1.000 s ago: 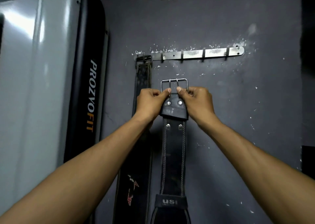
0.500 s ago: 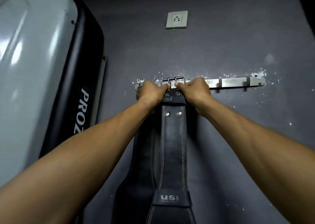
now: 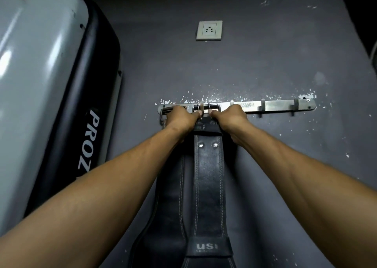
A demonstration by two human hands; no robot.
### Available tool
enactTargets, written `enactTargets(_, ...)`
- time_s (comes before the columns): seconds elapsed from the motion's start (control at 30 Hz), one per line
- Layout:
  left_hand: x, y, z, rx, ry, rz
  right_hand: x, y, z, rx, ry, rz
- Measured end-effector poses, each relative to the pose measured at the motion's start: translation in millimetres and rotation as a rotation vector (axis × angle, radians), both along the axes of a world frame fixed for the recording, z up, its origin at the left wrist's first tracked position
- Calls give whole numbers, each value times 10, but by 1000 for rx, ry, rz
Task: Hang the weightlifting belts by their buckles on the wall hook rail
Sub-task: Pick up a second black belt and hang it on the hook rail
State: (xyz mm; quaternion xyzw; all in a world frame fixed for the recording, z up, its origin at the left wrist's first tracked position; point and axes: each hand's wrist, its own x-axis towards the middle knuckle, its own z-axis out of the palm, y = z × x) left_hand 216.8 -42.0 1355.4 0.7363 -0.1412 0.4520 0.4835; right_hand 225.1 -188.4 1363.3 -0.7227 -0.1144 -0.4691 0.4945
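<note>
Black stitched leather belt (image 3: 208, 178) raised since a second ago, its steel double-prong buckle (image 3: 206, 109) now held against the steel wall hook rail (image 3: 275, 105), pinched by left hand (image 3: 181, 117) fingers at 9 o'clock, right hand (image 3: 230, 117) fingers at 3 o'clock.

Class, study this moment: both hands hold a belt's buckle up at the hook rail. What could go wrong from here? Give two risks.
1. The buckle sits right at a hook on the rail, but whether it has caught is unclear; if the left hand and right hand let go early, the belt may drop.
2. The other belt hangs close alongside, partly behind, so it could get knocked off.
</note>
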Motion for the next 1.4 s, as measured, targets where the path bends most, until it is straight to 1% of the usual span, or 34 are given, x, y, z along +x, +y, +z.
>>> enactTargets(0.07,-8,-4,-130,1,-28,-17,-44,18,-75,13,-7,10)
enactTargets(0.13,-46,-27,-340,18,-59,-75,-57,15,-161,43,-33,67)
enactTargets(0.17,-65,-33,-455,8,-76,-128,-70,15,-215,58,-39,115)
enactTargets(0.27,-130,-35,-785,-100,-109,-374,-62,2,-413,124,-36,320)
enactTargets(0.33,-128,-23,-989,-139,-93,-513,-85,-6,-614,168,-54,411)
enactTargets(0.43,-113,-28,-1285,-126,-33,-682,-111,-45,-936,227,-9,517)
enactTargets(0.5,-103,-36,-1422,-138,-4,-698,-99,-67,-1127,225,-3,533)
enactTargets(0.63,-110,-48,-1507,-225,-3,-632,-148,-69,-1331,147,-43,365)
enactTargets(0.73,-196,-116,-1639,-281,29,-658,-246,-56,-1353,132,-42,339)
enactTargets(0.8,-309,-162,-1867,-274,109,-727,-328,-64,-1439,130,42,418)
enactTargets(0.87,-349,-126,-2179,-223,140,-721,-418,-60,-1699,87,147,493)
enactTargets(0.93,-343,-36,-2500,-169,151,-684,-437,-42,-2086,-5,215,454)
enactTargets(1.0,-348,43,-2740,-164,169,-651,-428,-4,-2390,-63,201,385)
enactTargets(1.13,-459,54,-2874,-212,153,-619,-405,67,-2526,11,138,333)
enactTargets(1.23,-541,37,-2913,-209,146,-638,-508,104,-2661,44,123,402)
enactTargets(1.3,-575,51,-3113,-197,178,-647,-619,121,-2904,44,169,466)
enactTargets(1.4,-649,80,-3623,-202,261,-672,-763,92,-3386,107,222,479)
